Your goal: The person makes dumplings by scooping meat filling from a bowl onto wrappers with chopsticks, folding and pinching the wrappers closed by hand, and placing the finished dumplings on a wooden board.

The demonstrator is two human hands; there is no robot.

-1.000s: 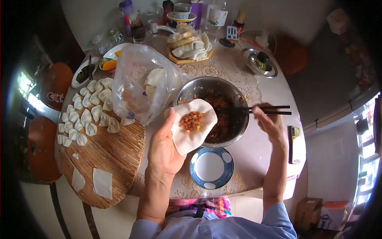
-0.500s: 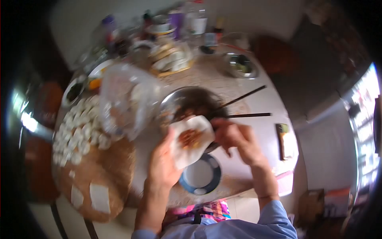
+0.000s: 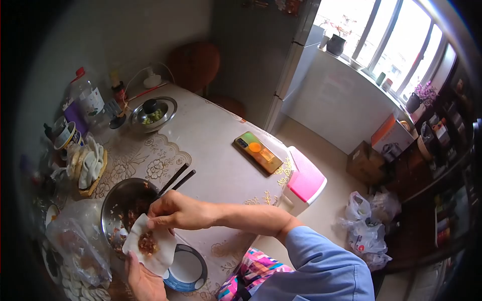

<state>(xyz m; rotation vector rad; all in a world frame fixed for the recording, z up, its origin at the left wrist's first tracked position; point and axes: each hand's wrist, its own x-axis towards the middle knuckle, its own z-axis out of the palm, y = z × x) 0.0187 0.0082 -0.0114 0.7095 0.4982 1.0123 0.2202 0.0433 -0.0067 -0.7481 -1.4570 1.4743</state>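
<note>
My left hand [image 3: 144, 281] holds up a white dough wrapper [image 3: 161, 253] from below, with a lump of reddish meat filling [image 3: 147, 244] on its middle. Above it, my right hand [image 3: 173, 209] pinches the wrapper's upper edge between thumb and fingers. Directly behind the wrapper is a steel bowl [image 3: 111, 210] of meat filling, partly hidden by it. Two dark chopsticks [image 3: 176, 178] lean out of the bowl past my right hand. A blue-rimmed plate [image 3: 202, 268] lies just right of the wrapper, partly covered.
A phone [image 3: 258, 153] lies near the table's right edge, beside a pink-and-white bin [image 3: 306, 178]. Farther back are a lidded metal bowl [image 3: 153, 116] and a clear bottle [image 3: 89, 98]. At the left are a plastic bag [image 3: 80, 241] and folded dumplings [image 3: 83, 288].
The view has swung to the right. My right hand has let go of the chopsticks, leaving them in the bowl, and has moved left onto the wrapper's edge.
</note>
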